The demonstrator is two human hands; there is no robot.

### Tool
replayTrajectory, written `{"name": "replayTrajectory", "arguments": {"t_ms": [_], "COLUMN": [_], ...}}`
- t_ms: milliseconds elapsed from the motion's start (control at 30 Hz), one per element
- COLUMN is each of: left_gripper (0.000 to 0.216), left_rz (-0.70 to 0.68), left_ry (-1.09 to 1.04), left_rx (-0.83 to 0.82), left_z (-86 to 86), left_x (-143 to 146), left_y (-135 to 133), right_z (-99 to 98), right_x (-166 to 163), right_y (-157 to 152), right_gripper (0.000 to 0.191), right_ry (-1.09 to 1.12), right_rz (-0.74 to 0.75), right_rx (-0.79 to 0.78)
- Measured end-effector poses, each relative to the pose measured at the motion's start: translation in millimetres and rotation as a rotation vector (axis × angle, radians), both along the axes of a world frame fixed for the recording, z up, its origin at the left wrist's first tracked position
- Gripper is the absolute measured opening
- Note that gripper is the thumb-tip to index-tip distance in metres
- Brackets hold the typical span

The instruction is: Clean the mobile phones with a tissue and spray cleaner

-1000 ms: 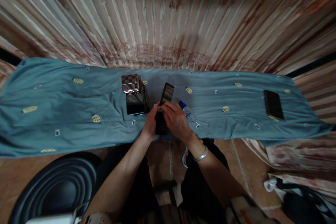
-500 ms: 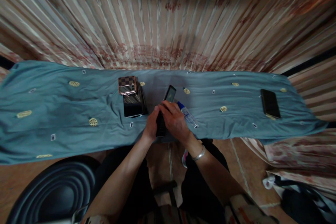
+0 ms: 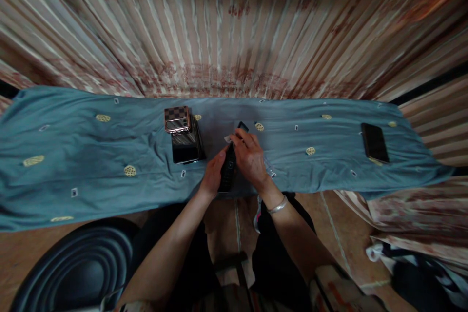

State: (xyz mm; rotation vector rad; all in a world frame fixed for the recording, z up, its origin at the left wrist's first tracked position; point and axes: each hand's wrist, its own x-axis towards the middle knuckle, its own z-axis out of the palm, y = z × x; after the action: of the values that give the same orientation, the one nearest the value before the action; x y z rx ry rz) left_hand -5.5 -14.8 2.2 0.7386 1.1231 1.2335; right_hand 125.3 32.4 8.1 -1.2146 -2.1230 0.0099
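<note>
the left hand point(image 3: 212, 174) is closed round the side of an unfolded dark keypad phone point(image 3: 227, 175) at the near edge of the blue-green cloth point(image 3: 91, 151), while the right hand point(image 3: 251, 158), fingers bunched narrow, pinches a small pale scrap point(image 3: 228, 139) over the phone's upper half, which points to one o'clock. from that phone, a mostly hidden clear bottle point(image 3: 268, 166) lies at three o'clock, another dark phone point(image 3: 375, 143) well beyond it, and at ten o'clock a checkered phone point(image 3: 177, 119) tops some dark phones point(image 3: 185, 148).
</note>
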Motion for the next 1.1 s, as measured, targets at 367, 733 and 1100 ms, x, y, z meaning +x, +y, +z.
{"name": "replayTrajectory", "arguments": {"t_ms": [367, 733, 1100], "left_gripper": [0.05, 0.062, 0.074], "left_rz": [0.147, 0.013, -0.082], "left_ry": [0.021, 0.058, 0.073], "left_rx": [-0.047, -0.019, -0.065], "left_z": [-8.8, 3.1, 8.8], "left_x": [-8, -5, -6], "left_y": [5, 3, -3], "right_z": [-0.6, 0.5, 1.2], "right_x": [-17, -6, 13], "right_y": [-20, 2, 25], "right_gripper": [0.033, 0.032, 0.038], "right_ry": [-0.097, -0.018, 0.056], "right_rz": [0.1, 0.031, -0.086], "right_rx": [-0.02, -0.007, 0.016]}}
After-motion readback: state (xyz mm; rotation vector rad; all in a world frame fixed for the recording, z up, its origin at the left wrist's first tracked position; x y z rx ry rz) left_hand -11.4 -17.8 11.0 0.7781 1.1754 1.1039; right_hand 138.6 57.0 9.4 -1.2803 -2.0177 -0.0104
